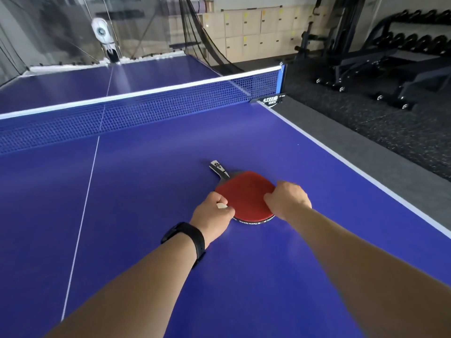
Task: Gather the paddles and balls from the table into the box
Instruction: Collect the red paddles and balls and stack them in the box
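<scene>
Between my hands lies the paddle [246,195], flat on the table [146,191]; left hand [214,212] pinches its edge, clenched around something small and white, right hand [289,200] grips the opposite rim. Stiff, light, grippy rubber, I judge; the handle beyond my fingers offers better hold. No box visible.

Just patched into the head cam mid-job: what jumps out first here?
The red paddle lying flat on the blue table, handle toward the net. Both hands grip its blade edges: left hand also curled on something small and white, right hand opposite. No box in view.
</scene>
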`<action>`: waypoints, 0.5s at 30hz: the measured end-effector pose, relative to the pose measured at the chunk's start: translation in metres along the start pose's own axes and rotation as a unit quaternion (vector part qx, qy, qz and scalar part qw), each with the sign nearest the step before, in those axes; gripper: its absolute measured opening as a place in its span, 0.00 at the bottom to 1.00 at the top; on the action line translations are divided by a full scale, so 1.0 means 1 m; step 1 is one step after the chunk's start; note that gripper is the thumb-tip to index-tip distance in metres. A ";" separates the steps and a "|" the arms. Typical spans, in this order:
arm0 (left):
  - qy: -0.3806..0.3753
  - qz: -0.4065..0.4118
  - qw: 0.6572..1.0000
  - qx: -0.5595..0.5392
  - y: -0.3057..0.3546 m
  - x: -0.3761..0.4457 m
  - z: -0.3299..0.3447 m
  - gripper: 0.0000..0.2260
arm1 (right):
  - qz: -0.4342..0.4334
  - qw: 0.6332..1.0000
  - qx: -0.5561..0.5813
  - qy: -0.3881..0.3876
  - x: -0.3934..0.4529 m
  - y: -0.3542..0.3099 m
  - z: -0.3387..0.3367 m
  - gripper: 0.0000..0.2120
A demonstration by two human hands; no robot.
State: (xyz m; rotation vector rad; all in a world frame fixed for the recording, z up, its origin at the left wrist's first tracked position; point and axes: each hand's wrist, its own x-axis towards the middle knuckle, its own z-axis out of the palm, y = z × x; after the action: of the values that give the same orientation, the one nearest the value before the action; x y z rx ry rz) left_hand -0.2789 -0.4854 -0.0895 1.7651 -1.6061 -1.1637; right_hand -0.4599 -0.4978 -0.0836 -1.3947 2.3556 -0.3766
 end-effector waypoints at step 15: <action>0.054 -0.087 0.981 -0.167 -0.043 -0.177 -0.158 0.08 | -0.135 0.932 0.279 -0.188 -0.206 -0.045 -0.038 0.14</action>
State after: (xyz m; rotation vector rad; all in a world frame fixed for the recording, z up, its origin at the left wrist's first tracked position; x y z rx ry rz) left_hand -0.1145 -0.3364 0.0057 1.7355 -1.1355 -1.3062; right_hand -0.3517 -0.3364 0.0067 -1.3527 1.5813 -0.7182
